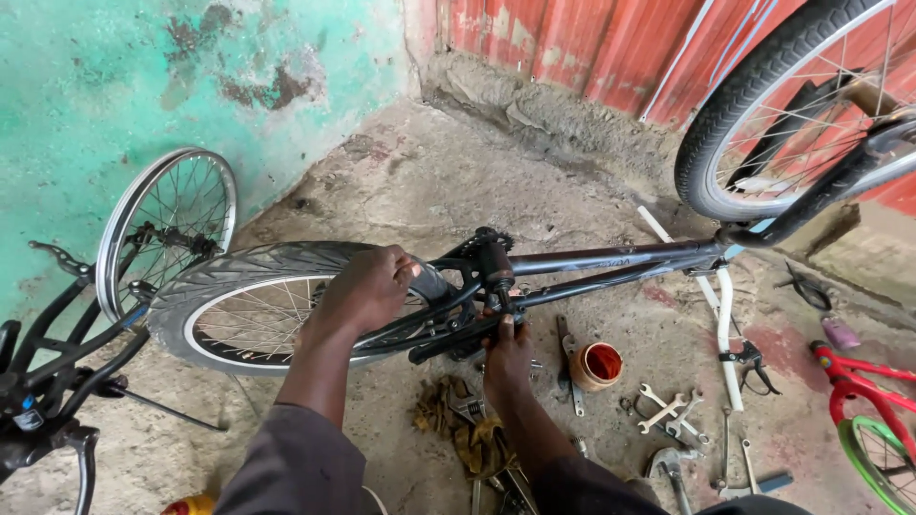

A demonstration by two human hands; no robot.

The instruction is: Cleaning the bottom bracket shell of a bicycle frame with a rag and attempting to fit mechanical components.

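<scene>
At frame centre, an upside-down bicycle [592, 262] lies across the concrete floor [410, 181]; left hand [367, 286] clamps its rear tyre [239, 272], right hand [506, 348] closes on the crank (fingers partly hidden). Lower right, an orange tub [596, 365] stands beside spanners [668, 412].

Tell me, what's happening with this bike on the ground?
A person is working on an upside-down bicycle on a concrete floor. The left hand grips the rear tyre near the frame, while the right hand is at the crank area beneath the frame. Spanners, a small orange tub and a dirty rag lie on the floor close by. Other bicycles stand around.
</scene>
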